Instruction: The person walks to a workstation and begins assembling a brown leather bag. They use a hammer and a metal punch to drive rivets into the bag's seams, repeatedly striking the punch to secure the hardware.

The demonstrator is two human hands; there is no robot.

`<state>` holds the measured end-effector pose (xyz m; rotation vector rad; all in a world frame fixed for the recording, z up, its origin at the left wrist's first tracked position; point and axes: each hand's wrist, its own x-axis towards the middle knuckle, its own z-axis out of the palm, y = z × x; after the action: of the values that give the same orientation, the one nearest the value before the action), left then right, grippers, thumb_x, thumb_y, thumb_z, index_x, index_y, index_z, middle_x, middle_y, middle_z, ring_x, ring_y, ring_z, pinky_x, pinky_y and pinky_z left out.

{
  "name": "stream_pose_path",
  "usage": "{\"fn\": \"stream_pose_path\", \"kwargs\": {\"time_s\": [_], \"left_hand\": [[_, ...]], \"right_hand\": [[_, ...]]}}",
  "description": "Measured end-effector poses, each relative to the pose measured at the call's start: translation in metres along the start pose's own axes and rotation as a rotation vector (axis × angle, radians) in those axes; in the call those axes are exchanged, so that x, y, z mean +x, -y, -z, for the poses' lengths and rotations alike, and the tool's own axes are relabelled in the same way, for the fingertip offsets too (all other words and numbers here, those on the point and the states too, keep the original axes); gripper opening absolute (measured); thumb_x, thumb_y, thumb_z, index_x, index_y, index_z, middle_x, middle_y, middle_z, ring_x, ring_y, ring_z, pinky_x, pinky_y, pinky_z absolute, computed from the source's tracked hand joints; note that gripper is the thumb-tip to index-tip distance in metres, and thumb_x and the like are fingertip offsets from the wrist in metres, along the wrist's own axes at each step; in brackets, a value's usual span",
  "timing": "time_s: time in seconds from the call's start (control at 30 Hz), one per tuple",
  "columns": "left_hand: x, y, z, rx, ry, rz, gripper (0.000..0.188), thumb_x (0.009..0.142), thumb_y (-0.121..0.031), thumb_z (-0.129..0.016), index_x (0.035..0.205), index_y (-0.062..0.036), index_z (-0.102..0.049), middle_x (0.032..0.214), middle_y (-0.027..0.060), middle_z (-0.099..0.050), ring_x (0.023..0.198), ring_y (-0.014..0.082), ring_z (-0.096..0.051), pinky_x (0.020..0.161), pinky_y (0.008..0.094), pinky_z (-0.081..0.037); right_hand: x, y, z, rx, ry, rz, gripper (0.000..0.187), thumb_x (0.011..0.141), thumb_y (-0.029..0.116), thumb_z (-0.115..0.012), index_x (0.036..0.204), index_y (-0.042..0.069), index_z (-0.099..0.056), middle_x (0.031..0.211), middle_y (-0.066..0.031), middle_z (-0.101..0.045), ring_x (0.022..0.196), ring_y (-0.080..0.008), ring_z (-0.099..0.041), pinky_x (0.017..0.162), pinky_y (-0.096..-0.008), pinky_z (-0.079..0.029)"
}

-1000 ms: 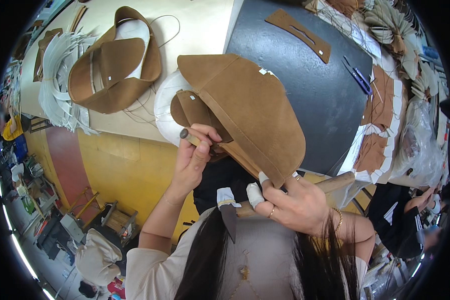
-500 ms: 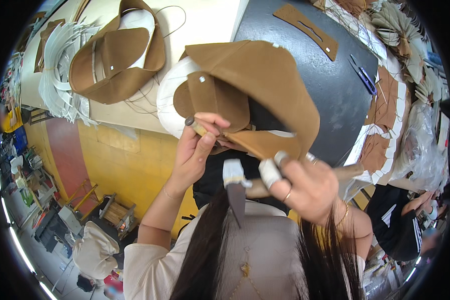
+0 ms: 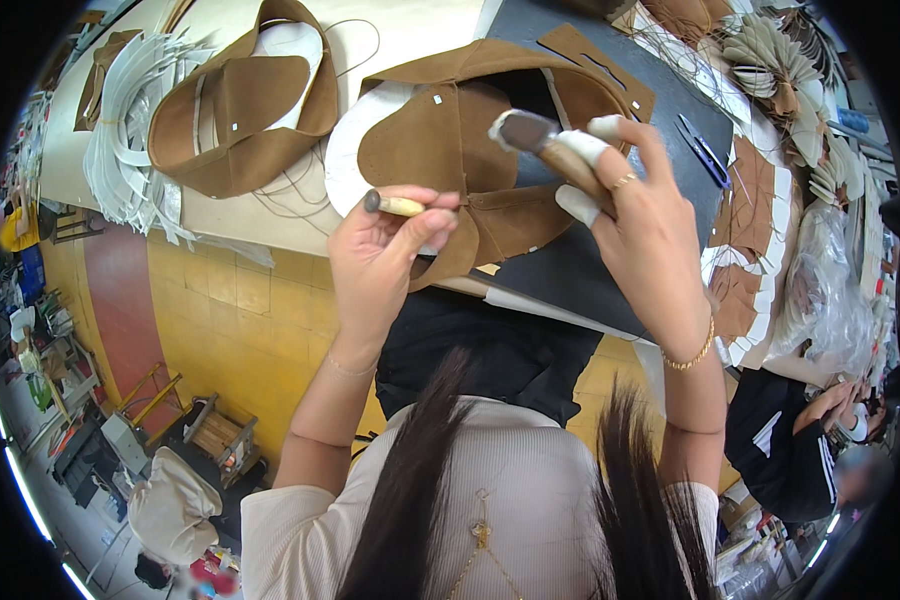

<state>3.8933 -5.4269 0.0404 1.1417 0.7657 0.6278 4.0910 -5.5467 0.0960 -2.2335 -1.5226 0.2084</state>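
- The brown bag [image 3: 485, 150] looks soft and matt, like suede, with seams joining its panels, a rounded inner panel, a small white tag near the top of a seam, and a dark inside.
- A white panel [image 3: 342, 160] shows at its left end.
- The bag lies on the counter [image 3: 230, 222], mostly over the black mat [image 3: 600, 285], in front of the person; a rounded flap reaches over the near edge.
- Its opening faces up toward the camera. Its long axis runs roughly left to right, the rounded inner panel pointing left; a narrower panel slants up to the right from beside the left hand.
- The left hand [image 3: 390, 240] pinches a short tool [image 3: 400, 206] with a pale handle and dark end cap. The cap points left, the long axis nearly level; its other end is hidden by the fingers, which overlap the bag's near side.
- The right hand [image 3: 640, 205], white wraps on several fingertips, grips a hammer [image 3: 575, 168] above the bag. Its wooden handle slopes up to the left, toward a blurred dark head.
- A similar brown bag, the second bag [image 3: 255, 95], lies to the left, beside white strips [image 3: 120, 130].
- Scissors [image 3: 703, 152] lie on the right.
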Motion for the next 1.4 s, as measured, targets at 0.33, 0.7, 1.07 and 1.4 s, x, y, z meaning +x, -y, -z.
{"fn": "stream_pose_path", "kwargs": {"time_s": [0.33, 0.7, 1.07, 1.4], "left_hand": [[0.016, 0.015, -0.007, 0.085, 0.026, -0.053, 0.016, 0.098, -0.015, -0.060, 0.098, 0.0010, -0.056, 0.090, 0.0088, -0.067, 0.085, 0.0125, -0.066, 0.075, 0.0251, -0.055], [0.030, 0.004, -0.013, 0.306, 0.103, 0.097, 0.018, 0.093, -0.016, -0.068, 0.097, -0.0005, -0.060, 0.081, 0.0045, -0.069, 0.075, 0.0074, -0.065, 0.065, 0.0209, -0.051], [0.035, 0.014, -0.019, 0.253, 0.041, 0.013, 0.011, 0.087, -0.008, -0.072, 0.092, 0.0011, -0.068, 0.083, 0.0027, -0.069, 0.073, 0.0059, -0.063, 0.065, 0.0222, -0.051], [0.035, 0.013, -0.017, 0.362, 0.093, 0.035, 0.015, 0.088, -0.011, -0.072, 0.096, 0.0009, -0.067, 0.086, 0.0011, -0.066, 0.077, 0.0057, -0.060, 0.068, 0.0204, -0.050]], "right_hand": [[-0.041, 0.026, -0.015, 0.082, 0.011, 0.043, 0.043, 0.084, 0.012, -0.069, 0.124, 0.004, -0.056, 0.117, -0.0121, -0.057, 0.073, -0.0308, -0.068, 0.059, -0.0379, -0.057], [-0.033, 0.005, -0.030, 0.009, 0.097, -0.075, 0.035, 0.091, 0.013, -0.061, 0.123, 0.003, -0.050, 0.088, -0.0178, -0.068, 0.066, -0.0372, -0.066, 0.052, -0.0443, -0.052], [-0.037, 0.000, -0.033, 0.137, 0.085, -0.124, 0.027, 0.090, 0.008, -0.057, 0.114, 0.002, -0.046, 0.083, -0.0213, -0.066, 0.071, -0.0418, -0.064, 0.058, -0.0486, -0.051], [-0.038, 0.001, -0.032, 0.125, 0.123, -0.147, 0.028, 0.089, 0.007, -0.057, 0.115, 0.001, -0.047, 0.086, -0.0224, -0.066, 0.073, -0.0410, -0.066, 0.060, -0.0482, -0.053]]}}
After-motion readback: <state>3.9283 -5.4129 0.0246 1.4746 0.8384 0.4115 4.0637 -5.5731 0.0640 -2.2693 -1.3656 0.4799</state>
